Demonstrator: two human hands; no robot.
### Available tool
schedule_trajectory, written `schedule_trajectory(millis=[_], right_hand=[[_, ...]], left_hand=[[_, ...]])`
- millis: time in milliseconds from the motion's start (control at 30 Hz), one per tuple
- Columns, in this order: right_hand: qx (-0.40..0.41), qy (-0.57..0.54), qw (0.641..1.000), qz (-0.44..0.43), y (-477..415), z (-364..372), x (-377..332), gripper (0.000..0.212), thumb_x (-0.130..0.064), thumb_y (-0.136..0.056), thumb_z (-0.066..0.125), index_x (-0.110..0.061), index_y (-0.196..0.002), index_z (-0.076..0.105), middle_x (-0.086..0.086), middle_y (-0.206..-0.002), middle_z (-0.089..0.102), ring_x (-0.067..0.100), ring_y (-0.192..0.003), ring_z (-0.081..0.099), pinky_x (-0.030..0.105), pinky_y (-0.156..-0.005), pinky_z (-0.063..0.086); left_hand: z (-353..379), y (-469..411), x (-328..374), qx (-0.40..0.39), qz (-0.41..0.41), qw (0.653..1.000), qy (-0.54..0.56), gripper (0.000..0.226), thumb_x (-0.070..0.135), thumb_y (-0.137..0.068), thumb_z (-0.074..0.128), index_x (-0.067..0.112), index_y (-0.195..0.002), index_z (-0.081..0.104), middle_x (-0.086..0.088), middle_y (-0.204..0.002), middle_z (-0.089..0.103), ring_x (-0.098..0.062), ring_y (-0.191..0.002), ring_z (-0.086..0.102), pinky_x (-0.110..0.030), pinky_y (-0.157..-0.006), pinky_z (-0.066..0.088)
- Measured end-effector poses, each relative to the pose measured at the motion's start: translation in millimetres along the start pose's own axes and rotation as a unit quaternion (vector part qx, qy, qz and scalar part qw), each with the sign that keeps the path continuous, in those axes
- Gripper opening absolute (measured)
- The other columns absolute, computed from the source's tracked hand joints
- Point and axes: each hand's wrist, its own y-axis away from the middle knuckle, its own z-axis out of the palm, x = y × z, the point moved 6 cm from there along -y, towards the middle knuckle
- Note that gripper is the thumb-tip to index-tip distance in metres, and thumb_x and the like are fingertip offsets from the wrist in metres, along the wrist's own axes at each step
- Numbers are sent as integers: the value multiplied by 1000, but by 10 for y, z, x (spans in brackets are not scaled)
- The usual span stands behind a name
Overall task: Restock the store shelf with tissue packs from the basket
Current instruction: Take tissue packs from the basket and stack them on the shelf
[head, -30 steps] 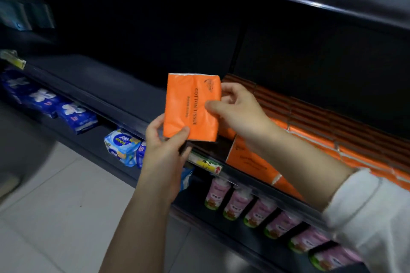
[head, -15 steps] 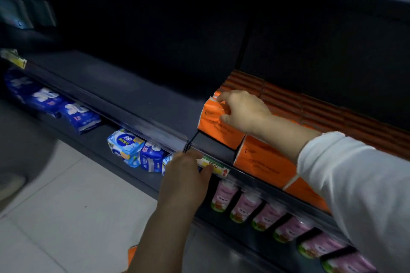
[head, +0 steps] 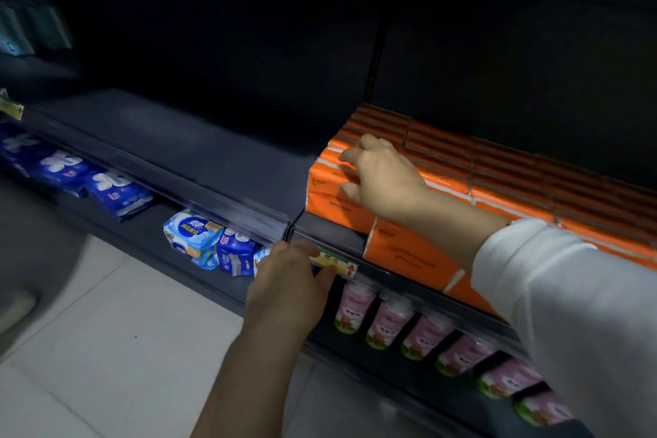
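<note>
Orange tissue packs stand in rows on the right part of the dark shelf. My right hand grips the top of the front-left orange pack, fingers over its upper edge and thumb on its face. My left hand holds the shelf's front rail beside a yellow price tag, fingers curled over the top and thumb underneath. No basket shows in this view.
The left part of the shelf holds nothing. Blue wrapped packs and a light blue pack lie on the lower shelf. Pink bottles line it to the right. Pale floor tiles lie below.
The orange pack I held in both hands now stands at the left end of the row under my right hand. My left hand let go and dropped to the shelf rail.
</note>
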Motion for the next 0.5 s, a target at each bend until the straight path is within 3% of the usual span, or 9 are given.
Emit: schedule_trajectory(millis=[233, 367, 500], right_hand=[[71, -57, 996, 18, 698, -486, 391, 46, -27, -83, 64, -19, -127, 55, 4, -124, 49, 24, -120, 44, 32, -96, 39], [82, -46, 995, 33, 1552, -624, 750, 42, -18, -80, 66, -14, -120, 59, 9, -116, 54, 29, -112, 49, 36, -95, 42], [67, -14, 995, 68, 2667, -660, 1202, 40, -12, -73, 68, -7, -112, 63, 13, -105, 59, 34, -99, 57, 39, -87, 49]], left_hand=[[141, 27, 177, -10, 64, 996, -56, 32, 29, -82, 69, 11, -108, 65, -18, -108, 59, -35, -104, 57, -36, -87, 44], [348, 120, 281, -67, 69, 988, -117, 36, 33, -82, 69, 13, -111, 64, -18, -117, 58, -35, -110, 55, -38, -92, 45], [649, 359, 536, -129, 132, 972, -149, 35, 33, -82, 69, 9, -108, 65, -18, -109, 61, -33, -102, 58, -34, -83, 43]])
